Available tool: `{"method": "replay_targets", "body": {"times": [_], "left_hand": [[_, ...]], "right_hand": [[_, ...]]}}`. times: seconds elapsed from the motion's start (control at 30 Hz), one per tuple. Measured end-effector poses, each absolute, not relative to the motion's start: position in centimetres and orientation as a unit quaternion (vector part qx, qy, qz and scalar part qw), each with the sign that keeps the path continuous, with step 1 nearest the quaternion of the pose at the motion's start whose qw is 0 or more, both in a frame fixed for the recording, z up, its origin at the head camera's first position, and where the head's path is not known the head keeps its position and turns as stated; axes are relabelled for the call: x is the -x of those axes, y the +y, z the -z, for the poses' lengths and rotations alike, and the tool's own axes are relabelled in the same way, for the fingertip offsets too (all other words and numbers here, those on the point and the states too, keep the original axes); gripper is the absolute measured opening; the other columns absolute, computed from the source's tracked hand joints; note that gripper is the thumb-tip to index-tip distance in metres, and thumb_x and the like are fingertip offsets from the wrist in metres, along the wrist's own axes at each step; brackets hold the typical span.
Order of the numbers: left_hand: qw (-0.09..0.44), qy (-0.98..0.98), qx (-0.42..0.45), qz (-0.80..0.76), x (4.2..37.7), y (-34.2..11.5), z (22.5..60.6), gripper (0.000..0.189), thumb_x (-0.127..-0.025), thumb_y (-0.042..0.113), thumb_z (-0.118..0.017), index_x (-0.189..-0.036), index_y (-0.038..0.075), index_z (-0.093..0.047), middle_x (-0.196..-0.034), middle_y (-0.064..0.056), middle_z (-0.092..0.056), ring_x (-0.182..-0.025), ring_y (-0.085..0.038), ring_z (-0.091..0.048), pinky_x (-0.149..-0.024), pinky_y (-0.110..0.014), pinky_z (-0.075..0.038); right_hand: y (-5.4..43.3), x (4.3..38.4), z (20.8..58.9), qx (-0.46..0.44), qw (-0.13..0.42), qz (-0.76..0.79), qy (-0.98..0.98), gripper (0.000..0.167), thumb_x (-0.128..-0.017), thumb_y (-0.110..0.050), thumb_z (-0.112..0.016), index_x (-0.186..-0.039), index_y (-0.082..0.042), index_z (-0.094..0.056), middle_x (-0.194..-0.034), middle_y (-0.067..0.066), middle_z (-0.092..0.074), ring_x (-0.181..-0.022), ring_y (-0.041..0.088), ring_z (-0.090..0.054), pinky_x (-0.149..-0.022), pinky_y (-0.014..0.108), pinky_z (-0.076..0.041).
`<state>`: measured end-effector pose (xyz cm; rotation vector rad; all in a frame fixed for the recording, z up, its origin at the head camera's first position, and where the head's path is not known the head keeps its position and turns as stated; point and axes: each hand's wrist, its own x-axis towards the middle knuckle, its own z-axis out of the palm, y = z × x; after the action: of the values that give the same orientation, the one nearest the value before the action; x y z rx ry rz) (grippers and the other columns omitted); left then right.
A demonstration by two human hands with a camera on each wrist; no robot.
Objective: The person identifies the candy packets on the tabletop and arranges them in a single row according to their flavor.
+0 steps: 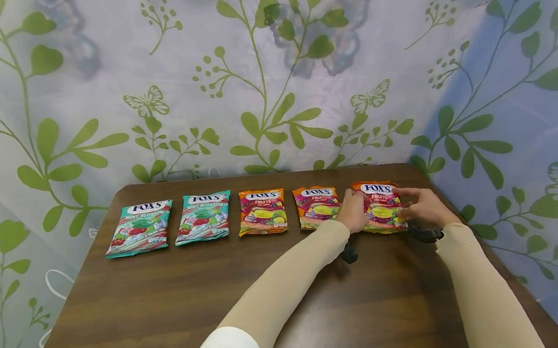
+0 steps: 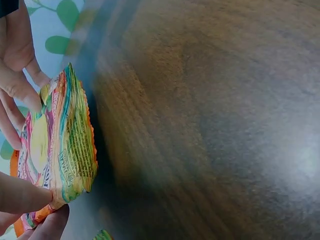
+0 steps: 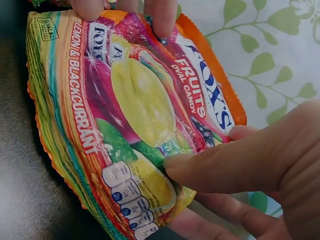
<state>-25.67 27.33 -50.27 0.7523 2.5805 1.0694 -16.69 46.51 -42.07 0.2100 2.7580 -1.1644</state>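
Note:
Both hands hold the rightmost bag of Fox's Fruits oval candy (image 1: 381, 209), an orange, purple and yellow packet at the table's far right. At its left edge, my left hand (image 1: 353, 211) pinches the packet, thumb on one face and a finger under the other, as the left wrist view shows. On the right side, my right hand (image 1: 424, 206) grips it with the thumb (image 3: 225, 167) pressed on the printed front and fingers behind. Close to the left hand lies another Fox's Fruits bag (image 1: 313, 207), partly hidden by that hand.
Further left in the same row lie a third Fruits bag (image 1: 262, 213) and two teal Mint Blossom bags (image 1: 140, 228). They rest on a dark brown wooden table (image 1: 171, 302). A leaf-patterned curtain (image 1: 195, 115) hangs behind and along the sides.

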Motion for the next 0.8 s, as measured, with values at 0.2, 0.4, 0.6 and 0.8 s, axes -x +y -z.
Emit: {"method": "replay_targets", "body": {"times": [0.2, 0.4, 0.6, 0.8], "left_hand": [[0.117, 0.889, -0.275, -0.346, 26.2, 27.8, 50.9, 0.063, -0.092, 0.018, -0.09, -0.148, 0.013, -0.063, -0.16, -0.011, -0.039, -0.123, -0.021, -0.062, -0.103, -0.031, -0.056], [0.107, 0.9, -0.29, -0.308, 26.3, 27.7, 50.4, 0.063, -0.096, 0.02, -0.086, -0.151, 0.007, -0.059, -0.161, -0.015, -0.038, -0.124, -0.022, -0.064, -0.105, -0.029, -0.055], [0.106, 0.906, -0.283, -0.298, 24.6, 25.5, 47.3, 0.053, -0.096, 0.017, -0.086, -0.143, 0.007, -0.063, -0.153, -0.014, -0.045, -0.118, -0.017, -0.064, -0.1, -0.027, -0.057], [0.097, 0.91, -0.287, -0.283, 24.2, 24.9, 46.3, 0.051, -0.096, 0.017, -0.086, -0.141, 0.006, -0.064, -0.148, -0.014, -0.048, -0.116, -0.017, -0.065, -0.101, -0.028, -0.057]], "right_hand": [[46.4, 17.3, 42.1, -0.078, 0.07, 0.38, 0.919, 0.074, -0.097, -0.001, -0.076, -0.162, 0.01, -0.042, -0.15, 0.044, -0.049, -0.117, 0.047, -0.069, -0.089, 0.051, -0.064], [46.1, 17.8, 42.0, -0.083, 0.068, 0.373, 0.922, 0.074, -0.097, 0.0, -0.076, -0.162, 0.01, -0.042, -0.148, 0.044, -0.051, -0.112, 0.044, -0.07, -0.091, 0.052, -0.063], [45.8, 18.1, 42.1, -0.089, 0.068, 0.353, 0.929, 0.073, -0.097, -0.002, -0.076, -0.161, 0.009, -0.043, -0.147, 0.044, -0.052, -0.111, 0.045, -0.07, -0.093, 0.053, -0.062], [46.0, 18.3, 42.8, -0.088, 0.068, 0.37, 0.923, 0.073, -0.098, -0.001, -0.076, -0.161, 0.011, -0.041, -0.141, 0.045, -0.057, -0.112, 0.045, -0.072, -0.09, 0.051, -0.063]]}}
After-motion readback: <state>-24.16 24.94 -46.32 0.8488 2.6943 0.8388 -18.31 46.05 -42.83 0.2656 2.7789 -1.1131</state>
